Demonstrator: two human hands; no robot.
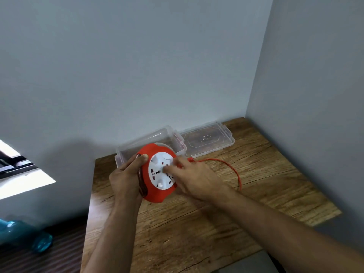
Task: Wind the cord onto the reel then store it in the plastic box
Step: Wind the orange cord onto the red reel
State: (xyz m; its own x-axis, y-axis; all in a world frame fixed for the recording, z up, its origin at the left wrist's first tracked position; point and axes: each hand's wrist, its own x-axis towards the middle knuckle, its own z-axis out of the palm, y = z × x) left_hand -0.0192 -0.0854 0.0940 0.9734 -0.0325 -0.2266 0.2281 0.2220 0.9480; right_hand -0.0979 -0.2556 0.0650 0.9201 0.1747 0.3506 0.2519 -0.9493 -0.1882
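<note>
Gripped at its left rim by the left hand (pixel 126 174), thumb hooked over the red edge and fingers curled behind: the reel (pixel 157 172), held tilted up off the wooden table (pixel 197 223) with its white socket face (pixel 162 170) turned toward the camera. Pressed against that white face, the right hand (pixel 195 180), fingertips (pixel 167 168) bent onto the centre as if to spin it; whether pinching a knob or only pushing cannot be told through the blur. Trailing off to the right of the reel, the loose orange cord (pixel 234 170), leaving near the right hand's knuckles, arching away over the table and curling back toward the right wrist, so the slack lies wholly on the right-hand side and well clear of the holding hand. Probably mid-winding, with a fair length left to draw in; turning the face should pull the cord leftward into the rim gap. Just behind the reel, partly hidden by it, the clear plastic box (pixel 137 146), open and long axis running left to right along the wall. Beside it to the right, flat on the table, its lid (pixel 208 140). Nearer to the box: the left hand, already carrying the reel.
</note>
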